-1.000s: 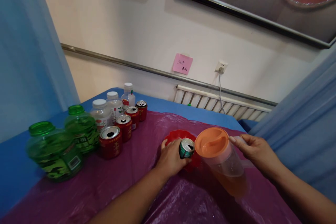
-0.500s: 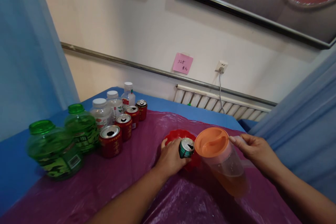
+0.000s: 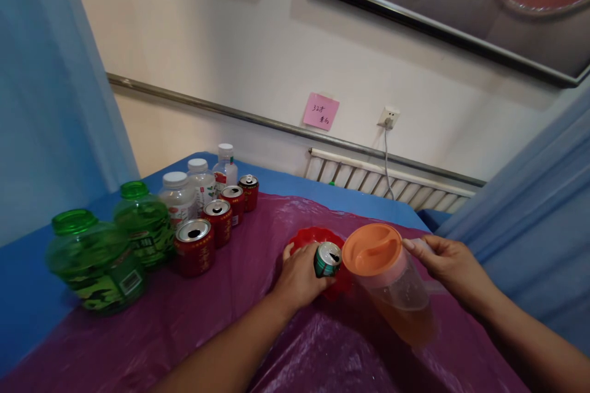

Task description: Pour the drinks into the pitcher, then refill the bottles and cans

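My left hand [image 3: 299, 276] is wrapped round a green can [image 3: 327, 260], whose opened silver top faces up. Beneath and behind the can is a red basin [image 3: 318, 234] with a wavy rim, partly hidden by the hand. My right hand [image 3: 442, 258] grips the handle of a clear pitcher [image 3: 401, 301], tilted, with an orange lid [image 3: 372, 250] and amber liquid low inside. The lid's edge is close beside the can's top; whether they touch is unclear.
At left stand red cans [image 3: 195, 249], green bottles [image 3: 96, 264] and white-capped bottles [image 3: 201, 181]. A purple plastic sheet [image 3: 267, 215] covers part of the blue tabletop [image 3: 286, 181]. Behind are a radiator [image 3: 359, 175] and wall pipe; blue curtains [image 3: 530, 178] hang at both sides.
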{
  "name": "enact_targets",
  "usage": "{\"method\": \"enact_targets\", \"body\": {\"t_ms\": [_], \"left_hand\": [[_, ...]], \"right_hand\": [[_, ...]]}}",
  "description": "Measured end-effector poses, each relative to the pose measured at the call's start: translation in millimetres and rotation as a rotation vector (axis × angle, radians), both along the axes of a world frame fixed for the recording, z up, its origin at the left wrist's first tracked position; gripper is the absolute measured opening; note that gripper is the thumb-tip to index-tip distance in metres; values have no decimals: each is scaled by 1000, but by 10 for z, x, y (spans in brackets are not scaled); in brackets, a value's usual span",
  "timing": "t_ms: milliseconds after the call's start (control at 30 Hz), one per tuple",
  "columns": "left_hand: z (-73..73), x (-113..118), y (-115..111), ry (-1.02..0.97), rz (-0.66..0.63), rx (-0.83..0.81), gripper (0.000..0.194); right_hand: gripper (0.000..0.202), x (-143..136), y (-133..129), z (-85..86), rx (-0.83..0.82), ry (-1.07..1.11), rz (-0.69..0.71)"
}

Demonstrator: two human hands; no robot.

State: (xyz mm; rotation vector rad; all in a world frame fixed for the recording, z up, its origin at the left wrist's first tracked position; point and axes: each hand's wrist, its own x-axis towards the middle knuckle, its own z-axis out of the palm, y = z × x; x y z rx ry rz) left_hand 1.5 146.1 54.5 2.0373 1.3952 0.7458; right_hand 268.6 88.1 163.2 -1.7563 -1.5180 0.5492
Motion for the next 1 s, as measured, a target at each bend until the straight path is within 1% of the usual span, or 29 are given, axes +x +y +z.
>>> {"method": "enact_targets", "body": {"t_ms": [300, 533, 667, 1000], "left_hand": [[8, -5, -6, -6, 0, -5, 61], [18, 4, -11, -9, 3, -9, 60], [5, -1, -9, -4, -2, -4, 60], [-29, -4, -1, -2, -4, 7, 60]], "right_hand": [[63, -10, -1, 9, -23, 1, -8], [63, -4, 1, 3, 3, -2, -7], [63, -3, 4, -4, -1, -12, 6], [64, -45, -12, 46, 2, -30, 2]]}}
